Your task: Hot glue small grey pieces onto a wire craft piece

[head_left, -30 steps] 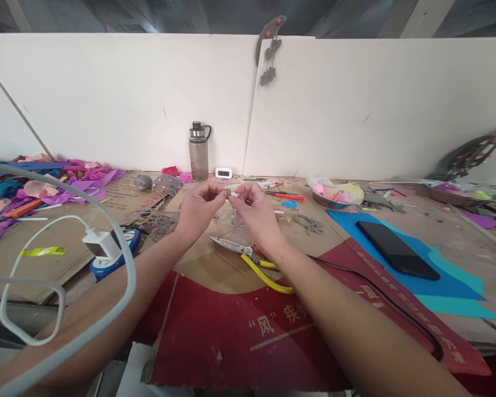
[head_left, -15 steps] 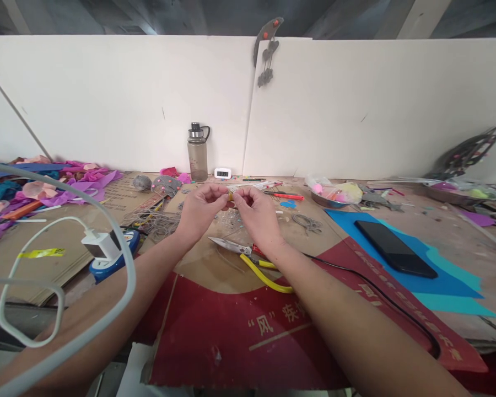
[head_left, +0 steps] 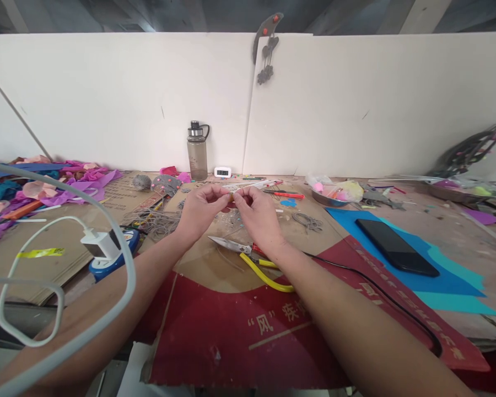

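My left hand and my right hand meet above the cardboard, fingertips almost touching. Both are closed in a pinch around a tiny yellowish piece, mostly covered by the fingers, so its kind cannot be made out. Under my right wrist lies a pair of scissors with pointed metal blades. Yellow-coated handles stick out beside them, partly hidden by my forearm. Small clear bits are scattered on the cardboard below my fingers.
A bottle and a small digital clock stand by the white panel. Grey cord lies left, beside a blue power strip with a charger. A white cable loops across the left foreground. A phone rests on blue sheets at right.
Both hands keep their pinch in nearly the same place. The yellowish piece shows slightly less between the fingertips. The view has shifted very slightly.
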The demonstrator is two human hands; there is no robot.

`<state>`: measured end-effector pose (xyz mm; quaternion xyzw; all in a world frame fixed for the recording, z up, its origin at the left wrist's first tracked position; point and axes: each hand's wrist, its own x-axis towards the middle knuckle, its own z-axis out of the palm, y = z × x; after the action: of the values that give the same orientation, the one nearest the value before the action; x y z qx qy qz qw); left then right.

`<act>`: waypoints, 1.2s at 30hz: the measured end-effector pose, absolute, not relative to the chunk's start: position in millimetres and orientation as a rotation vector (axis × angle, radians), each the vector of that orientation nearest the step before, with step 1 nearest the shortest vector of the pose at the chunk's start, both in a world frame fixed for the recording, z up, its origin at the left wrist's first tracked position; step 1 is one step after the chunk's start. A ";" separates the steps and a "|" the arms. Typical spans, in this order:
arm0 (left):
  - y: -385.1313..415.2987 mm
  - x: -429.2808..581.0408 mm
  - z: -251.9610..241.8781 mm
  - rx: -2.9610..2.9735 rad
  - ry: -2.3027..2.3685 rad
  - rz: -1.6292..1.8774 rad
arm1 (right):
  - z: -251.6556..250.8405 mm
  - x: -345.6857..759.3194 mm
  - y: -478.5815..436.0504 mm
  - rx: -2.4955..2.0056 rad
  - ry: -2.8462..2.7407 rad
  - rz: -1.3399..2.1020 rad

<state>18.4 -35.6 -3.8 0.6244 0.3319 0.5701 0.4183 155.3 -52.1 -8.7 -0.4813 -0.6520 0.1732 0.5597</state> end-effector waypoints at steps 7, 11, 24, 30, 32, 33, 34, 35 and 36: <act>-39.4 19.1 -1.4 1.592 0.953 1.401 | -8.7 155.1 -54.5 -1.145 -1.570 0.345; -40.0 21.0 -0.9 1.567 0.907 1.415 | -7.5 154.7 -55.6 -1.178 -1.580 0.305; -40.5 21.5 -2.9 1.555 0.828 1.366 | -9.0 155.5 -54.3 -1.220 -1.589 0.217; -36.8 20.9 -4.1 1.458 0.881 1.399 | -9.7 155.0 -56.3 -1.145 -1.621 0.217; -35.4 20.4 -4.7 1.436 0.868 1.413 | -9.5 154.7 -57.2 -1.124 -1.626 0.210; -34.9 20.2 -4.9 1.429 0.861 1.419 | -9.4 154.5 -57.4 -1.122 -1.623 0.204; -34.5 20.0 -5.0 1.424 0.855 1.424 | -9.2 154.4 -57.5 -1.124 -1.619 0.200; -34.2 19.9 -5.0 1.420 0.852 1.430 | -9.0 154.3 -57.5 -1.128 -1.613 0.200; -34.1 19.9 -5.1 1.419 0.851 1.433 | -8.8 154.3 -57.4 -1.132 -1.607 0.204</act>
<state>19.9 -34.1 -5.1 0.5759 0.3456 0.5819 0.4586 154.3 -57.4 -8.8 -0.4783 -0.6789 0.0862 0.5504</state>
